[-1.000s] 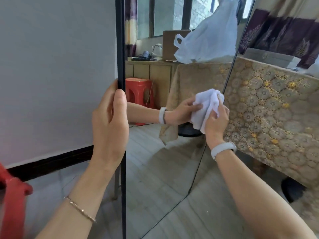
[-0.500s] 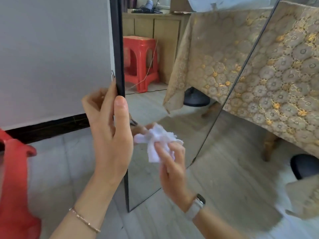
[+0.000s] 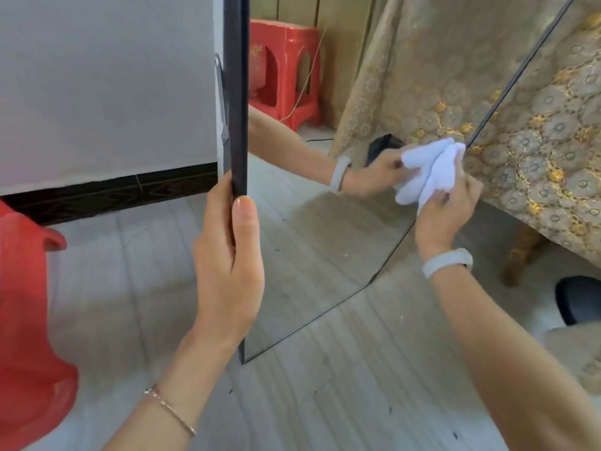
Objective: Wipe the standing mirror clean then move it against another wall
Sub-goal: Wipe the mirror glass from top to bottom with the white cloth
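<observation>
The standing mirror point(image 3: 312, 255) has a thin black frame and stands on the floor in front of me. Its glass reflects a red stool, a cabinet and my right arm. My left hand point(image 3: 227, 265) grips the mirror's left frame edge, thumb on the front. My right hand point(image 3: 445, 213) holds a bunched white cloth point(image 3: 429, 170) pressed to the glass near the mirror's right edge.
A table draped in a gold patterned cloth point(image 3: 546, 131) stands close on the right, one wooden leg point(image 3: 517, 252) showing. A red plastic object point(image 3: 29, 320) sits at the left edge. A white wall with dark skirting point(image 3: 107, 193) runs behind the mirror. A dark round object point(image 3: 579, 301) lies at far right.
My right hand has swept the cloth from the lower left of the glass up to its right edge. The left hand keeps its grip on the frame. The view has tilted further down.
</observation>
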Demonstrator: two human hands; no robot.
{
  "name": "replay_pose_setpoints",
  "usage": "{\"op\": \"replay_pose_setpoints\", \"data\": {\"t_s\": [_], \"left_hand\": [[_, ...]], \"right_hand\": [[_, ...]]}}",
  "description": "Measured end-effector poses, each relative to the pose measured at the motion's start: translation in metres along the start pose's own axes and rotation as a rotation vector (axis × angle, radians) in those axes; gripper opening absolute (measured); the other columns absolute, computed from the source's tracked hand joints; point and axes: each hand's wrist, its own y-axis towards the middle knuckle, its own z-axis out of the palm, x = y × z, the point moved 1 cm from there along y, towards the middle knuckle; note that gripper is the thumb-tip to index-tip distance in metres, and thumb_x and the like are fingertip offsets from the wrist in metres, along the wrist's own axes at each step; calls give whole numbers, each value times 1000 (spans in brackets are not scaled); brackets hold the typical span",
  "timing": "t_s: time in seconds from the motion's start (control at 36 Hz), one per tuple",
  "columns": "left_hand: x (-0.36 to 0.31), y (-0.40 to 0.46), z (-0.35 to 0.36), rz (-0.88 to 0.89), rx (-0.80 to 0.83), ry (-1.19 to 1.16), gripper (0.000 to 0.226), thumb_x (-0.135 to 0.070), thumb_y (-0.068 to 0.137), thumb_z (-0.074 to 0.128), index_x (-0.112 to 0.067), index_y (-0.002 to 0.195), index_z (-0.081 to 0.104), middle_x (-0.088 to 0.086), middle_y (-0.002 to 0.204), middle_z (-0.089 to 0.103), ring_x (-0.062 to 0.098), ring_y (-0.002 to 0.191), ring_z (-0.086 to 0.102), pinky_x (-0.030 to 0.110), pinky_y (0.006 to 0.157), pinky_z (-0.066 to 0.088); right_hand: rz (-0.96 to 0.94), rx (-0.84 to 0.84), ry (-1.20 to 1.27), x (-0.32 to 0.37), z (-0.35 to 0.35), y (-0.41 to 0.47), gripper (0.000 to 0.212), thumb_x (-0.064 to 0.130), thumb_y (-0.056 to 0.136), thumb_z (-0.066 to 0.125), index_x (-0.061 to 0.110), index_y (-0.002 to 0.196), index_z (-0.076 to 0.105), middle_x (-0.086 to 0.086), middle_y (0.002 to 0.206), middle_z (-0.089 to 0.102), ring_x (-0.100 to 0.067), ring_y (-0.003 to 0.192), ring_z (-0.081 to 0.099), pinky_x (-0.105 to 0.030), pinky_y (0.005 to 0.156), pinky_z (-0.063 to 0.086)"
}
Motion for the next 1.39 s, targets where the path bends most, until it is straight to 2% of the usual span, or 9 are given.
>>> {"op": "replay_pose_setpoints", "data": {"t_s": [0.06, 0.17, 0.47, 0.58, 0.81, 0.89, 1.14, 1.25, 1.39], "left_hand": [[6, -4, 0, 10, 13, 8, 19, -32, 94, 28, -34, 102, 45, -23, 61, 47, -4, 53, 41, 5, 55, 35], [18, -16, 1, -34, 26, 30, 15, -36, 91, 25, -36, 81, 37, -25, 64, 47, -7, 56, 41, 4, 57, 35], [64, -55, 0, -164, 76, 26, 15, -39, 89, 23, -41, 78, 34, -17, 60, 31, -10, 55, 43, -2, 60, 35], [77, -63, -2, -197, 121, 14, 22, -37, 89, 22, -37, 74, 38, -28, 60, 47, -17, 58, 44, -3, 59, 35], [85, -63, -7, -185, 167, 55, 13, -37, 88, 21, -39, 78, 29, -21, 70, 25, -18, 55, 43, -2, 56, 34], [87, -65, -5, -216, 112, 72, 22, -41, 88, 20, -31, 70, 27, -19, 54, 32, -8, 50, 39, 6, 52, 32], [92, -66, -3, -249, 40, 94, 32, -26, 96, 21, -28, 64, 27, -19, 48, 36, -3, 47, 32, 7, 51, 30], [92, -65, -6, -265, 59, 92, 34, -26, 97, 22, -26, 63, 26, -17, 45, 36, -2, 44, 32, 8, 48, 30], [101, -73, -5, -278, 76, 146, 29, -44, 90, 23, -30, 65, 26, -19, 49, 38, 0, 47, 32, 12, 49, 28]], "right_hand": [[-56, -106, 48, 3, -3, 24, 46, 40, 89, 37, 17, 128, 47, 9, 93, 36, -5, 87, 41, -6, 85, 33], [27, -211, 69, -3, -3, 46, 35, 22, 86, 42, 5, 113, 58, -7, 105, 61, -13, 98, 54, -17, 89, 43], [495, -1, 60, -97, 25, -71, 9, 11, 90, 43, 15, 86, 51, 3, 84, 49, -2, 76, 45, -8, 64, 33], [429, 112, -37, -117, 31, -93, 10, 13, 90, 41, 9, 93, 50, -1, 91, 49, -12, 83, 45, -13, 69, 34], [145, 181, 59, -82, 20, -99, 6, 12, 89, 37, 12, 92, 42, 3, 88, 44, -15, 81, 45, -20, 76, 37], [-106, 310, 117, -60, 17, -140, 29, 22, 93, 35, 15, 121, 40, 6, 121, 41, -21, 115, 42, -35, 100, 35], [-568, 1010, 34, -44, 20, -294, 37, 3, 69, 40, 18, 99, 55, -2, 103, 43, -26, 92, 39, -41, 80, 45], [-235, 1211, 194, -44, 10, -299, 35, 8, 72, 36, 22, 100, 52, -2, 95, 47, -14, 84, 44, -20, 80, 43], [-23, 835, 82, -75, -20, -218, 17, 29, 85, 41, 27, 99, 50, 1, 83, 50, -11, 79, 47, -18, 70, 38]]}}
